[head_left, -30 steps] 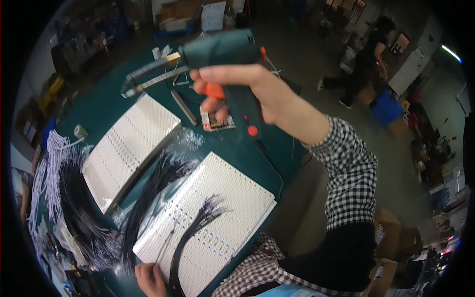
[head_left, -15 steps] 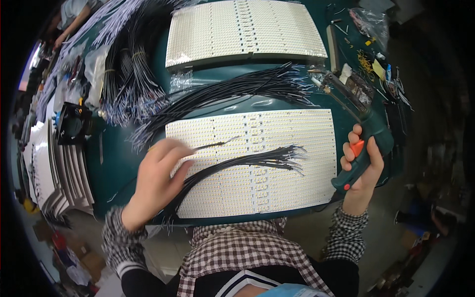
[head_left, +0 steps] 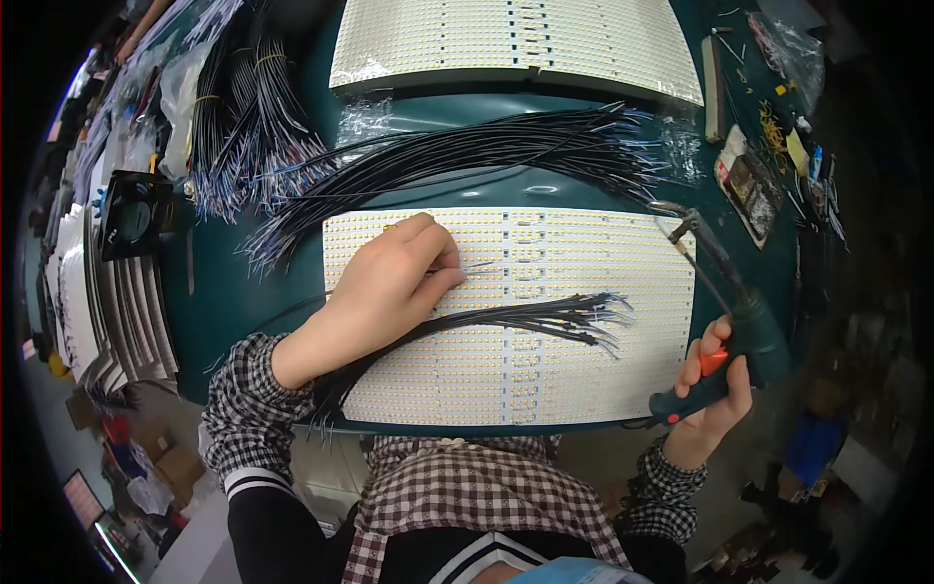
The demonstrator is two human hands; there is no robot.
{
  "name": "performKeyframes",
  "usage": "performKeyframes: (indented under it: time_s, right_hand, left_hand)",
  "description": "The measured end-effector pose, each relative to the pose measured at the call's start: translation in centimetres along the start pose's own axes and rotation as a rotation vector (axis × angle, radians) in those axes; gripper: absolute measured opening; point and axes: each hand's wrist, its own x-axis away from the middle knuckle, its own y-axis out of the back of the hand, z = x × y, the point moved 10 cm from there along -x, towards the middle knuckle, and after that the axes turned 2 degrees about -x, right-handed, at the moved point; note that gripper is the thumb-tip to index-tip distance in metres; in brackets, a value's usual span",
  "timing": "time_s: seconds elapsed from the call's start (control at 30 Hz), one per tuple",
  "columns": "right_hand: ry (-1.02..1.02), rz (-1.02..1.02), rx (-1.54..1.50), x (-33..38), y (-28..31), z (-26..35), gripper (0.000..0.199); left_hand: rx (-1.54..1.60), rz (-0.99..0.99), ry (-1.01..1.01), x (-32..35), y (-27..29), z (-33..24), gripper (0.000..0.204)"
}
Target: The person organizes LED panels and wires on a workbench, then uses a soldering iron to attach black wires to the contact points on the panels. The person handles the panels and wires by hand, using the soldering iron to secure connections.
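The left hand point(head_left: 375, 292) pinches one thin wire point(head_left: 479, 265) down on the white light board point(head_left: 545, 380). It could slip. The loose black wires point(head_left: 545, 316) could snag. The right hand point(head_left: 715, 384) grips the hot solder gun point(head_left: 725, 321), which could burn fingers.

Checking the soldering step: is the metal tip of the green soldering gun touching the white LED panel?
Cannot tell. In the head view the green soldering gun in the right hand has its tip at the white LED panel's right edge; contact isn't plain.
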Motion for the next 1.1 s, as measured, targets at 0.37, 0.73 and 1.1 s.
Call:
performKeyframes:
  time_s: [0.37, 0.73, 1.1]
  right_hand:
    - [-0.047, 0.011, 0.06, -0.9, -1.1, -1.6, 0.043]
    - [-0.07, -0.016, 0.125, -1.4, -1.3, -3.1, 0.044]
    - [-0.015, -0.057, 0.203, -1.9, -1.6, -2.9, 0.044]
  left_hand:
    - [0.322, -0.05, 0.113, -1.3, 0.9, 2.1, 0.012]
    - [0.332, -0.064, 0.121, -2.4, 1.3, 2.7, 0.01]
    - [0.163, -0.111, -0.017, -5.1, 0.2, 0.9, 0.008]
